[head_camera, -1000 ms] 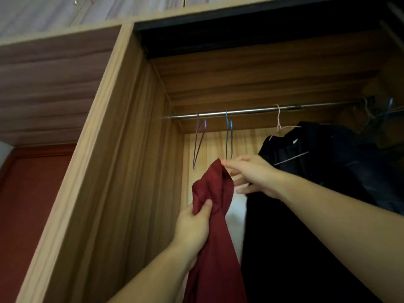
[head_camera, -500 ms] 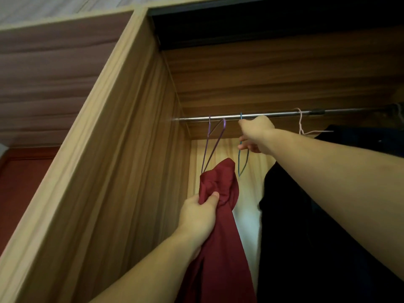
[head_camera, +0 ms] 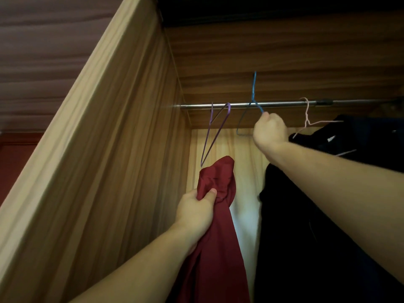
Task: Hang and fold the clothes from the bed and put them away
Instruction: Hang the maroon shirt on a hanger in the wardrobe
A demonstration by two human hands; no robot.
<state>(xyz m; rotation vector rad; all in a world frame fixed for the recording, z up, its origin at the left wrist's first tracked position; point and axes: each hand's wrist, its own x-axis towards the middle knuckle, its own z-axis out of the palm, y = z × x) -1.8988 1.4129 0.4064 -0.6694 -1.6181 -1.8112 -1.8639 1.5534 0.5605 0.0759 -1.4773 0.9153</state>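
- While the left hand (head_camera: 194, 212) sits nearest the camera, its fingers and thumb are curled tight round a bunched dark red cloth garment (head_camera: 215, 226), which hangs down from the fist toward the bottom edge of the view, inside the open wardrobe.
- Just left of that hand stands the light wood-grain side panel of the wardrobe (head_camera: 113, 149), running from the lower left corner up to the top.
- Right of the red garment hang black clothes (head_camera: 306, 226), partly hidden by the right forearm crossing in front of them; a pale strip shows between the red cloth and the black.
- Farther in, the right hand (head_camera: 270, 132) is closed in a fist round the thin blue wire hanger (head_camera: 253, 92), whose hook stands above the silver metal rail (head_camera: 273, 103) and whose lower loop shows left of the fist.
- On the rail, left of the blue one, hangs a purple wire hanger (head_camera: 215, 132), its lower tip touching or just above the top of the red garment; which, I cannot tell.
- Right of the fist a pink wire hanger (head_camera: 308, 119) hangs on the rail, carrying the black clothes.
- Half a second ago the blue hanger's hook sat on the rail with the right hand up against it; now the hook is raised above the rail and the fist is lower.
- The left hand grips the red garment as before.
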